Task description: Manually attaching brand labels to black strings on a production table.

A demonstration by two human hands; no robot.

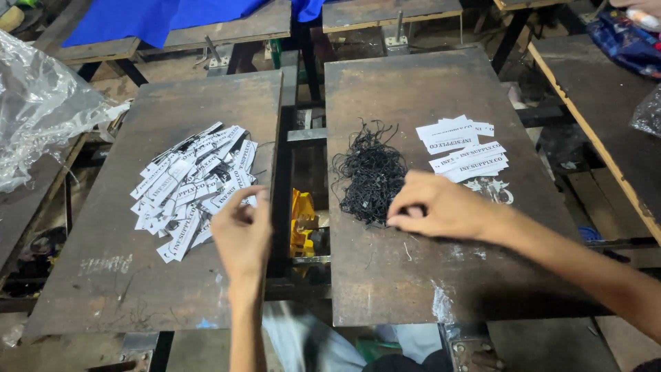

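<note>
Dark, worn wooden boards make up my tabletop (pixel 413 289), two of them side by side with a gap between. My left hand (pixel 242 231) rests at the right edge of the scattered pile of white printed paper tags (pixel 193 186) on the left board, fingers curled and pinching what looks like one tag from the heap. My right hand (pixel 437 207) sits on the right board, fingertips drawn together on the lower edge of the tangled bundle of thin black strings (pixel 368 172). My hands are well apart, one on each board. Just beyond the strings lies a small neat stack of the same white tags (pixel 463 148). Crumpled clear plastic sheeting (pixel 38 103) lies at far left, blue cloth (pixel 158 17) on the bench behind
</note>
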